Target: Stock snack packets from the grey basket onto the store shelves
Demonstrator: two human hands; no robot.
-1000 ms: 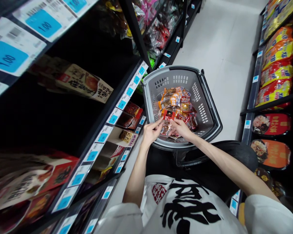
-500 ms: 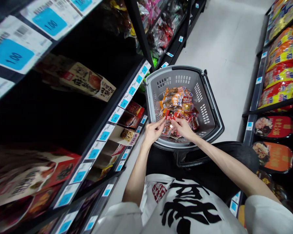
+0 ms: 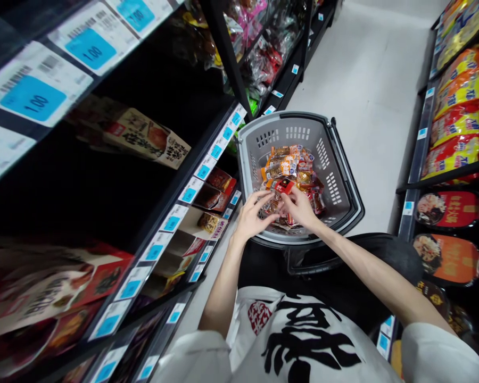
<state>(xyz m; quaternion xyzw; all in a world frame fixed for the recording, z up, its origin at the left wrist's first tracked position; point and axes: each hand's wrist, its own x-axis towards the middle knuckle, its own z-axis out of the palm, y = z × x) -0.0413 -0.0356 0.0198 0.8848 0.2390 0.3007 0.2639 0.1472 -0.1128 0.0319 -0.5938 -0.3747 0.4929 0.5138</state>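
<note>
A grey shopping basket (image 3: pixel 309 137) with slotted walls stands before me, its bottom covered by small snack packets (image 3: pixel 281 167) in orange and red wrappers. My right hand (image 3: pixel 299 208) pinches a small clear snack packet with a red top (image 3: pixel 284 185) over the near side of the basket. Just left of it is my left hand (image 3: pixel 256 215), thumb and fingers spread apart, its fingertips close to the packet. The lower part of the held packet is partly hidden by my hands.
On the left, a dark shelf carries blue price tags (image 3: pixel 171 223) and boxed foods (image 3: pixel 147 135). Bagged snacks (image 3: pixel 263 64) hang farther along. The right shelf holds red-yellow bags (image 3: pixel 457 125) and round-ended food tubs (image 3: pixel 447 258). A pale floor aisle (image 3: pixel 367 80) runs between.
My left hand has let go of the red-topped packet and spread its fingers. The packet has tilted and stays in my right hand. The basket has barely shifted in view.
</note>
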